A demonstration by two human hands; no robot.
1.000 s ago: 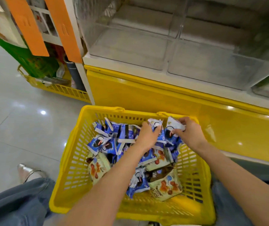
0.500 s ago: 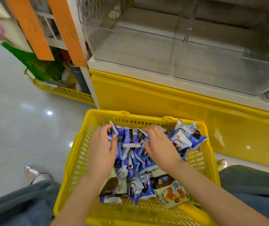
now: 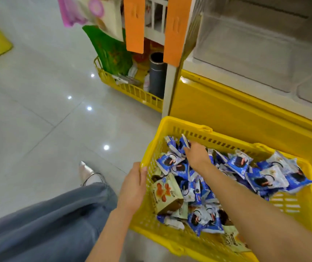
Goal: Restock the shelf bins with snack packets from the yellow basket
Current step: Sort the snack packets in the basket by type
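The yellow basket (image 3: 170, 125) sits on the floor in front of the shelf, filled with several blue snack packets (image 3: 264, 178) and a few cream ones (image 3: 167, 193). My left hand (image 3: 133, 186) grips the basket's left rim, thumb hooked over the edge. My right hand (image 3: 196, 156) reaches into the far left corner, fingers curled down on a blue packet (image 3: 184, 142) whose edge sticks up. The clear shelf bins (image 3: 245, 53) above the yellow base (image 3: 227, 114) hold nothing I can see.
A second yellow basket (image 3: 132, 89) with a green bag (image 3: 111, 52) and a grey tube (image 3: 157, 74) stands left of the shelf post. Two orange tags (image 3: 134, 25) hang there. My shoe (image 3: 89, 174) and jeans leg are on the tiled floor.
My view swung left. My left hand left the packets and took the basket's left rim. My right hand moved from the pile's middle to the far left corner.
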